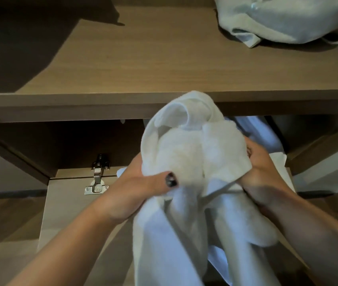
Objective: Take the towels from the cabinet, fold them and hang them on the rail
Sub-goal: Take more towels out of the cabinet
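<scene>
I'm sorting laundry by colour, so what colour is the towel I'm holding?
White, plain with no pattern; the towel shows clearly in the head view, gripped by both hands.

Dim, warm indoor light. The shelf (164,58) is lit unevenly: a broad dark shadow covers its far left, and the recess below its front edge is dark. The towel (192,162) in front of the shelf is the brightest area, nearly washed out, with soft detail. Lower folds show a bluish cast. Straight edges bow toward the frame borders, and slight blur softens everything.
</scene>
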A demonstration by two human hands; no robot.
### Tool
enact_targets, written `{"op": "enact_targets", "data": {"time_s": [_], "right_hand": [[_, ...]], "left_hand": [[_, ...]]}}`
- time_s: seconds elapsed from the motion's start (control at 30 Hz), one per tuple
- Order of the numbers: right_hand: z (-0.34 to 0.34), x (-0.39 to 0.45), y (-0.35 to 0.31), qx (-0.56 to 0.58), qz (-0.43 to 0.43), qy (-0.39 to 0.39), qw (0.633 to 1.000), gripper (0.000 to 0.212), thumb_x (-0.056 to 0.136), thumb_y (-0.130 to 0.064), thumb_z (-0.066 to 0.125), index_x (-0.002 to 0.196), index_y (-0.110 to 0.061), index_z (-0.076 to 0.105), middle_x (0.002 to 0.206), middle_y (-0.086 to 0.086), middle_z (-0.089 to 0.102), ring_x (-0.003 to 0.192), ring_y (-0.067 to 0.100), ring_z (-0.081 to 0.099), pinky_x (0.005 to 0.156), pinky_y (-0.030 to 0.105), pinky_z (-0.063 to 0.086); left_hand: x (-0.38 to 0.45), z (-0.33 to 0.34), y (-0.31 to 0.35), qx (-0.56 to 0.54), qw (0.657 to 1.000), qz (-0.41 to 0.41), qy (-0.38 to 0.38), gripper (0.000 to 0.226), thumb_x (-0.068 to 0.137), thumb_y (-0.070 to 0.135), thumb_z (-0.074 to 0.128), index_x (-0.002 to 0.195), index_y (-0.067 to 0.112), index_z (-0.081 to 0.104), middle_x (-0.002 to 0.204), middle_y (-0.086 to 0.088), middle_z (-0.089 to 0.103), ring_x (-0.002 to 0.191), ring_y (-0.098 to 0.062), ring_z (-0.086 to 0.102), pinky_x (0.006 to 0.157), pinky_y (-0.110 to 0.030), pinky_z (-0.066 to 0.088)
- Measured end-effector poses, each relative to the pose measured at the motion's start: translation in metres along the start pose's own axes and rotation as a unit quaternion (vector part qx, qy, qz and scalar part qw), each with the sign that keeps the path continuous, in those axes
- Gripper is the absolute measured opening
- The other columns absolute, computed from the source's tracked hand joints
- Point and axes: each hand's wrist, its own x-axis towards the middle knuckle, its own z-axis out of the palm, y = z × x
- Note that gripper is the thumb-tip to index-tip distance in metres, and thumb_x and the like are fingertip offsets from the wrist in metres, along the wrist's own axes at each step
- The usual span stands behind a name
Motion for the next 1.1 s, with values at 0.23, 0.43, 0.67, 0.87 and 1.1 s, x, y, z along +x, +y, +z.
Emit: {"op": "enact_targets", "data": {"time_s": [0.23, 0.43, 0.67, 0.87, 1.1], "right_hand": [[0.007, -0.012, -0.012, 0.015, 0.124, 0.079, 0.989, 0.028, 0.094, 0.003, 0.049, 0.082, -0.022, 0.056, 0.055, -0.021, 0.065, 0.055, -0.011, 0.061, 0.050, 0.006, 0.045], [0.001, -0.041, -0.068, -0.007, 0.246, 0.025, 0.969, 0.047, 0.053, -0.035, 0.071, 0.101, -0.031, 0.070, 0.095, 0.000, 0.074, 0.093, 0.021, 0.071, 0.083, 0.045, 0.057], [0.004, -0.058, -0.193, 0.010, 0.271, -0.080, 0.959, 0.050, 0.058, -0.032, 0.081, 0.103, -0.048, 0.064, 0.103, -0.008, 0.073, 0.097, 0.005, 0.070, 0.088, 0.032, 0.057], [0.019, -0.047, -0.319, 0.072, 0.298, -0.088, 0.948, 0.051, 0.067, -0.042, 0.077, 0.114, -0.028, 0.065, 0.104, -0.003, 0.075, 0.098, 0.014, 0.071, 0.075, 0.023, 0.054], [0.058, -0.025, -0.461, 0.019, 0.290, -0.031, 0.956, 0.035, 0.079, -0.040, 0.077, 0.109, -0.022, 0.071, 0.103, -0.003, 0.075, 0.102, 0.013, 0.069, 0.094, 0.036, 0.051]], "left_hand": [[-0.006, 0.027, 0.012, 0.017, 0.996, -0.033, 0.086, 0.073, 0.060, 0.035, 0.077, 0.126, 0.010, 0.060, 0.111, -0.010, 0.072, 0.103, -0.029, 0.070, 0.082, -0.041, 0.058], [-0.039, 0.057, 0.055, -0.032, 0.977, -0.149, 0.152, 0.063, 0.060, 0.039, 0.075, 0.119, 0.015, 0.067, 0.110, -0.013, 0.073, 0.101, -0.036, 0.070, 0.091, -0.055, 0.054], [-0.088, 0.099, 0.161, -0.093, 0.943, -0.249, 0.203, 0.050, 0.071, 0.037, 0.065, 0.115, 0.012, 0.070, 0.100, -0.015, 0.075, 0.091, -0.032, 0.073, 0.067, -0.034, 0.058], [-0.111, 0.127, 0.279, -0.082, 0.933, -0.250, 0.246, 0.038, 0.072, 0.039, 0.076, 0.106, 0.022, 0.073, 0.098, -0.009, 0.076, 0.090, -0.029, 0.074, 0.087, -0.046, 0.057], [-0.136, 0.142, 0.434, -0.054, 0.929, -0.209, 0.302, 0.021, 0.083, 0.037, 0.072, 0.097, 0.021, 0.075, 0.092, -0.002, 0.077, 0.089, -0.022, 0.074, 0.087, -0.043, 0.057]]}}
